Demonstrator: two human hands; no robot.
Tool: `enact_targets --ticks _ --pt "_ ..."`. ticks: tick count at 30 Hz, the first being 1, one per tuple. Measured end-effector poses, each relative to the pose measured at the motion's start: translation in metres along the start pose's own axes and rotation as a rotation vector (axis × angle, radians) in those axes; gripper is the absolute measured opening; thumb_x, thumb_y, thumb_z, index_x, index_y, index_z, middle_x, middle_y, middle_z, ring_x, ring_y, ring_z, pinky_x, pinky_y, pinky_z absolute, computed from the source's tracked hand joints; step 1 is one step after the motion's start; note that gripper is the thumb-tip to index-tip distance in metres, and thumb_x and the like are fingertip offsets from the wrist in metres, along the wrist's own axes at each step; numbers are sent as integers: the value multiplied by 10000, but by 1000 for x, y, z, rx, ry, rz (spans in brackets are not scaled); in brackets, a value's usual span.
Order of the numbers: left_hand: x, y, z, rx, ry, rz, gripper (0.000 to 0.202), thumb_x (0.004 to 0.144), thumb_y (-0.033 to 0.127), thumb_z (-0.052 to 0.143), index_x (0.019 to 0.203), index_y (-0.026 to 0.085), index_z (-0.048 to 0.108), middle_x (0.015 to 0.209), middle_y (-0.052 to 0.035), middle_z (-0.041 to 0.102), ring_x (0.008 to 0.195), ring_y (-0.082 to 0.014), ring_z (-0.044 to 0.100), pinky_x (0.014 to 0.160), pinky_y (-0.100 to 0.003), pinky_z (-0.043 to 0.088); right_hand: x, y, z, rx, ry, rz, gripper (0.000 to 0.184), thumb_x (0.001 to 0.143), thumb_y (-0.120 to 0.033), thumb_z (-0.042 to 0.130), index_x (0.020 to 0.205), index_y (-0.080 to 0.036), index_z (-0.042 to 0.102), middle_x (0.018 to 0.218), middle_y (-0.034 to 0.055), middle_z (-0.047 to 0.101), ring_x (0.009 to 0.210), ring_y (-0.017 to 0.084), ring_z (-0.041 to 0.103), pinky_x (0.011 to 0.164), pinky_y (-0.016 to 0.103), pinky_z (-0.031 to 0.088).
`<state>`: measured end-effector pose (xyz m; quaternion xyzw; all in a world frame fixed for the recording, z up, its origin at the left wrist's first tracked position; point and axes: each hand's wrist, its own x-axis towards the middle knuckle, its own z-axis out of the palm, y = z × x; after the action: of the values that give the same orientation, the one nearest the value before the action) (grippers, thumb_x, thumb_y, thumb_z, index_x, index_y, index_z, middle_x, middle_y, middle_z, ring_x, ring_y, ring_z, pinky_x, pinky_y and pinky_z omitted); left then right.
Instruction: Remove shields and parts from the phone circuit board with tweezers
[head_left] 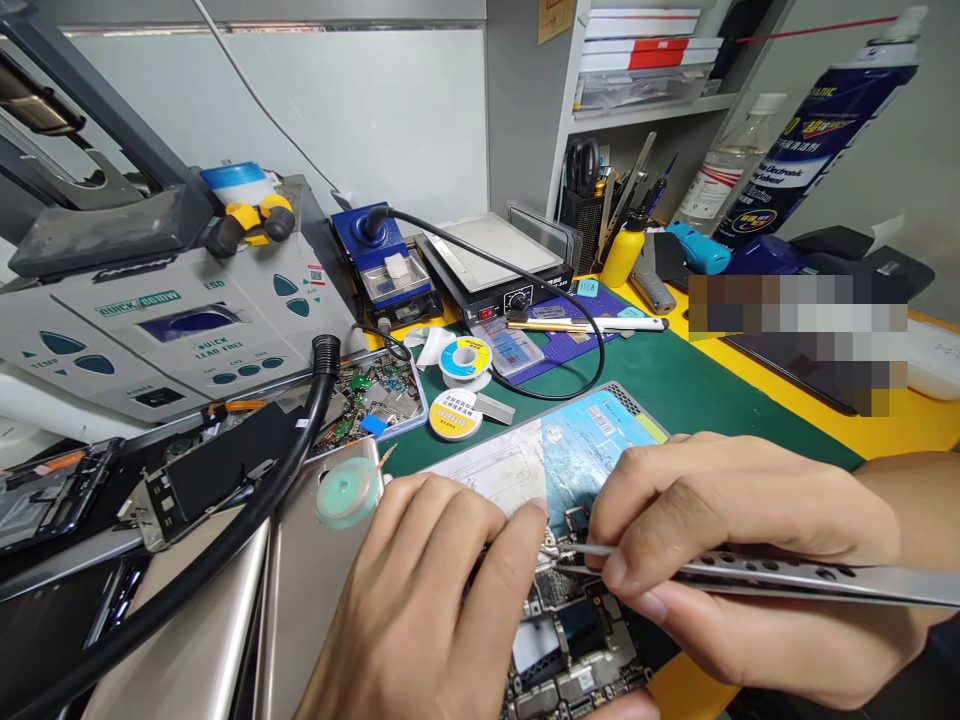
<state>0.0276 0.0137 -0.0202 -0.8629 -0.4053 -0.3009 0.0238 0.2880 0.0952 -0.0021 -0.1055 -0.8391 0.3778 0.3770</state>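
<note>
An opened phone (577,450) lies on the green mat, its battery label and circuit board (570,640) exposed. My left hand (427,610) rests on the phone's lower left part, fingers curled and pressing it down. My right hand (720,540) pinches a pair of steel tweezers (787,578). Their tips touch a small part on the board near the battery's lower edge.
A grey rework station (172,320) with a black hose (247,520) stands at the left, over phone parts and a parts tray (375,395). Solder spools (465,360), a blue station (382,260) and a hot plate (495,255) sit behind. Spray can (817,130), bottles and tool holder stand at the back right.
</note>
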Motion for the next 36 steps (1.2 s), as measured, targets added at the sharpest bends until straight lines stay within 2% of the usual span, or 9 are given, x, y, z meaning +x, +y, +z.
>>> enact_targets --ticks 8,14,25,27,31,36 --pt "0 3 2 10 18 -12 444 1040 341 785 1397 112 652 1044 -55 653 969 -254 576 902 -457 466 3 3 -3 31 -32 -29 187 972 -15 804 1126 -121 806 986 100 873 893 157 854 853 192 691" --pt "0 1 0 13 12 12 497 1014 357 818 1407 109 642 1043 -57 677 956 -258 618 891 -461 497 4 4 -2 30 -42 -34 192 982 -24 804 1143 -129 809 1004 103 878 872 162 857 832 207 706" --pt "2 4 3 8 14 1 453 1045 332 772 1408 91 646 1061 -61 649 994 -251 562 922 -445 444 1 1 -3 19 -75 -34 195 996 -14 811 1168 -106 807 1044 113 890 958 157 870 904 176 687" --pt "2 4 7 2 44 -9 418 1058 335 747 1388 96 656 1040 -62 648 984 -253 562 914 -447 440 1 1 -3 25 -74 -37 187 991 -18 823 1156 -106 810 1040 116 890 955 157 869 894 167 682" --pt "2 3 16 5 186 6 344 1093 370 666 1318 111 680 978 -57 641 925 -246 553 858 -445 428 2 2 -2 30 -55 -39 206 991 0 818 1169 -104 814 1037 111 889 960 159 867 900 171 685" --pt "2 3 20 7 185 12 353 1078 381 685 1291 100 684 993 -52 629 928 -246 555 851 -451 423 4 3 -3 30 -74 -52 192 999 8 814 1165 -89 809 1054 121 892 971 154 866 922 164 681"
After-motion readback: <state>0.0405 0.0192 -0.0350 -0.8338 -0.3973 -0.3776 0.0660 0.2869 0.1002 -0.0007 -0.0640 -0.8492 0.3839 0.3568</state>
